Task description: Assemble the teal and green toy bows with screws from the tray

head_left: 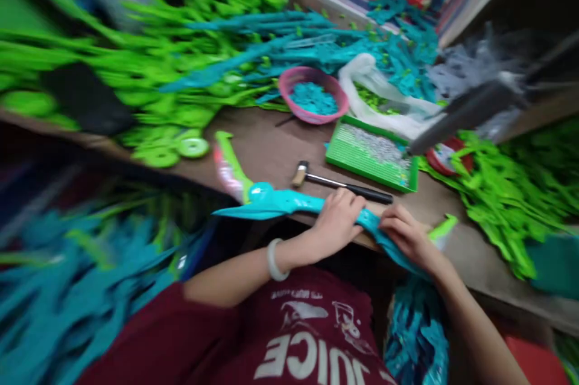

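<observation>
A long, curved turquoise plastic piece, shaped like a toy bow, lies across the near edge of the workbench. Bright green curved ends show at its left and right, the left green end having a shiny reddish-silver face. My left hand, a pale band at its wrist, is closed over the middle of the piece. To the right, the bent fingers of my right hand grip the same piece; the fingertips are partly hidden. Just beyond both hands lies a small hammer with a black handle.
Behind the hammer sit a green tray of small silvery parts and a pink bowl of turquoise bits. Piles of green parts and turquoise parts cover the back. A dark grey bar juts in from the right.
</observation>
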